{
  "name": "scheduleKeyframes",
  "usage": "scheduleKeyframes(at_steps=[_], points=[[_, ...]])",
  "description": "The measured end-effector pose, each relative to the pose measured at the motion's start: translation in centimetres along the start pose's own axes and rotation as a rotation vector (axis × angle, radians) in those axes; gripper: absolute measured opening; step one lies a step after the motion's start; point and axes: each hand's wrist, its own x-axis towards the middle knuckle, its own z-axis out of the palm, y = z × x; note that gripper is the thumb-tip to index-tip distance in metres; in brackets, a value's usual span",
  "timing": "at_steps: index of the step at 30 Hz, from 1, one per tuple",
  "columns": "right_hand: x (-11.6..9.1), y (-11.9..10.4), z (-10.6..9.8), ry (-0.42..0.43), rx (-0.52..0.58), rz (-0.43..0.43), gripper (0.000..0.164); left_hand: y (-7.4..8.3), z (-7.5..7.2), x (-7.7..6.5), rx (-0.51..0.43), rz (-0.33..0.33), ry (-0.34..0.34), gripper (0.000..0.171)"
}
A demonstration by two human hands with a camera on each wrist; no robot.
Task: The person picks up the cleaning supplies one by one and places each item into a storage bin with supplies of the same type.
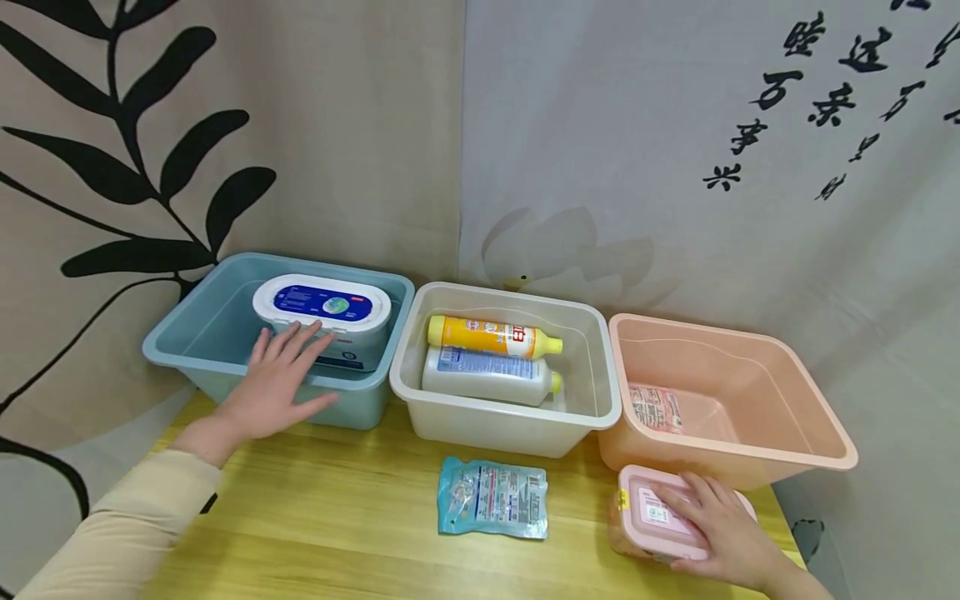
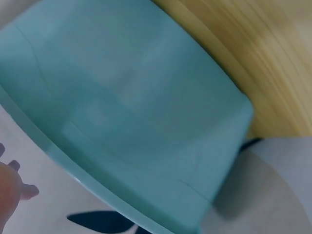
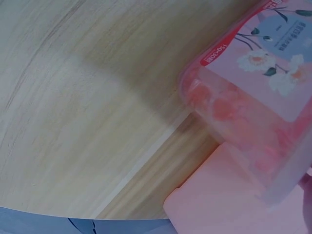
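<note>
My left hand (image 1: 273, 396) is held over the front rim of the blue bin (image 1: 197, 310), fingers spread and straight. Its fingertips overlap the front of a white wipes box (image 1: 322, 303) with a blue label, which sits inside that bin. The left wrist view shows mostly the bin's inner wall, with fingertips (image 2: 27, 190) at the left edge. At the right, my right hand (image 1: 727, 537) grips a pink-lidded clear box of laundry pods (image 1: 651, 515), fingers across the lid. Its flowered label and pink capsules show in the right wrist view.
A white bin (image 1: 487, 419) in the middle holds a yellow bottle (image 1: 487, 335) and a white bottle (image 1: 480, 375) lying down. The pink bin (image 1: 750, 358) on the right contains a printed packet (image 1: 656, 408). A teal pouch (image 1: 493, 498) lies on the wooden table (image 1: 337, 517).
</note>
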Motion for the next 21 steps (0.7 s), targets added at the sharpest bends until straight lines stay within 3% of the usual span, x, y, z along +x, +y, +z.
scheduleKeyframes(at_steps=[10, 21], points=[[0.0, 0.1, 0.0, -0.035, -0.006, 0.037, 0.093, -2.9, -1.3, -1.3, 0.01, -0.113, -0.001, 0.076], [0.1, 0.0, -0.1, -0.021, -0.01, 0.013, 0.094, -7.4, -1.2, -2.7, 0.026, -0.369, -0.047, 0.079]])
